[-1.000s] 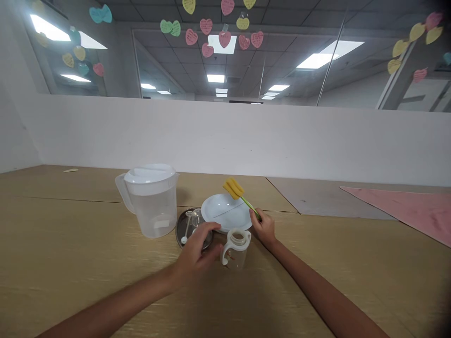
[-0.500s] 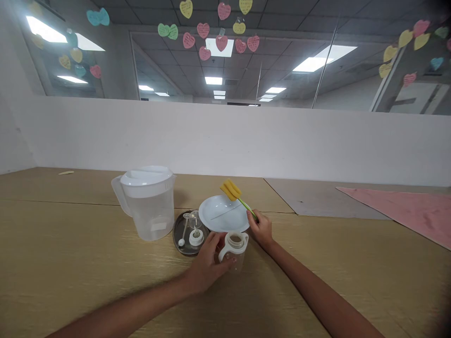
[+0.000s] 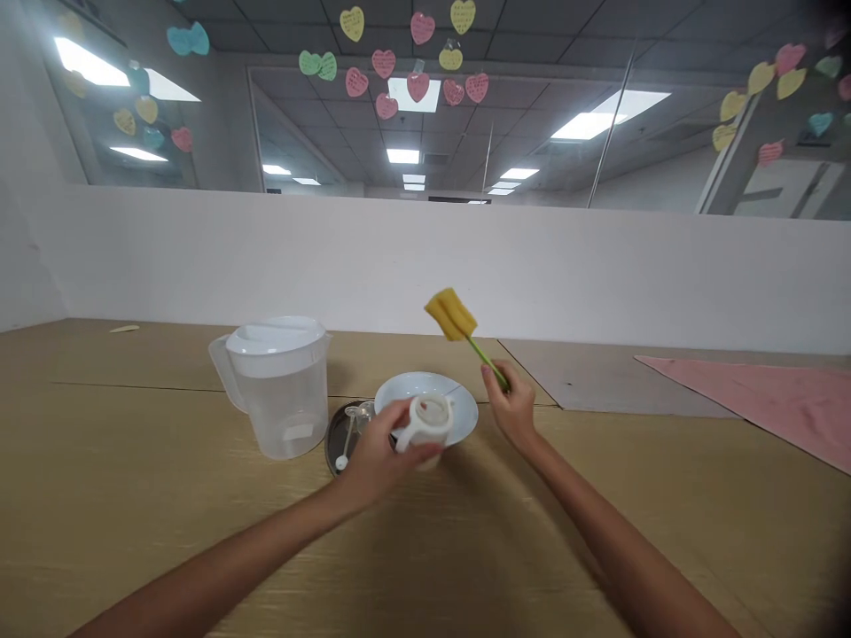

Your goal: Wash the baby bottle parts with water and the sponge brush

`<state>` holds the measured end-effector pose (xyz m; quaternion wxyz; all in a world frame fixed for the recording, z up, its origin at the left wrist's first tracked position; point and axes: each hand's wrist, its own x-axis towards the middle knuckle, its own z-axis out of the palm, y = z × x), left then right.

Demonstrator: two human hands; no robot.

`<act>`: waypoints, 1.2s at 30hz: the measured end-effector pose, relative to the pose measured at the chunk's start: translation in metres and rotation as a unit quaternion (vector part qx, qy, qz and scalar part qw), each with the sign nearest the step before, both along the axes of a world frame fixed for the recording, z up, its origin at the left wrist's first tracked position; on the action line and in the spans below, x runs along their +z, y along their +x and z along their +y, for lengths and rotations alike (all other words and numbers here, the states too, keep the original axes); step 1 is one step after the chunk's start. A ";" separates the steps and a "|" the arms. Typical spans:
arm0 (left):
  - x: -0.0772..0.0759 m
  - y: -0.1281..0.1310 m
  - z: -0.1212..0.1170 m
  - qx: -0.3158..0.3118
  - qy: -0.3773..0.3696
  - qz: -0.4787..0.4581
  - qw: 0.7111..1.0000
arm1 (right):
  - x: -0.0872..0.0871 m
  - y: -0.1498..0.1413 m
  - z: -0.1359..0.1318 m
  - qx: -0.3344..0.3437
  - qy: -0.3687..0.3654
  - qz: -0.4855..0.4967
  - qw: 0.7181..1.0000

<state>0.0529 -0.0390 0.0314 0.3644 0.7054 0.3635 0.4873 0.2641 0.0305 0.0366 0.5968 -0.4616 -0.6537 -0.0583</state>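
My left hand [image 3: 373, 454] is closed around a small clear bottle with white handles [image 3: 425, 425], lifted off the table and tilted toward me. My right hand [image 3: 511, 409] grips the green handle of a brush with a yellow sponge head [image 3: 452, 315], raised above the white plate [image 3: 458, 403]. The sponge head points up and to the left. Behind my left hand, a round metal tray [image 3: 335, 432] holds a small white spoon [image 3: 344, 452] and clear bottle parts.
A clear plastic jug with a white lid [image 3: 279, 383] stands left of the tray. A pink cloth [image 3: 764, 390] lies at the far right on the wooden table [image 3: 133, 496]. A white partition wall [image 3: 598, 275] runs behind the table.
My left hand took hold of the bottle and lifted it off the table toward the plate. My right hand raised the sponge brush up off the plate.
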 end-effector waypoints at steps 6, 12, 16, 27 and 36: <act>0.023 -0.011 0.045 0.086 0.057 -0.020 0.994 | 0.098 0.010 -0.058 0.016 -0.102 -0.200 0.974; 0.020 -0.020 0.062 0.152 0.111 0.036 0.981 | 0.110 0.024 -0.082 0.042 -0.239 -0.244 0.939; 0.018 -0.025 0.060 0.189 0.185 0.109 0.958 | 0.103 0.022 -0.071 0.096 -0.289 -0.255 0.918; 0.016 -0.019 0.044 0.168 0.344 0.236 0.893 | 0.094 0.018 -0.063 0.127 -0.333 -0.303 0.884; 0.018 -0.021 0.049 0.199 0.407 0.329 0.829 | 0.081 0.003 -0.046 0.162 -0.301 -0.287 0.895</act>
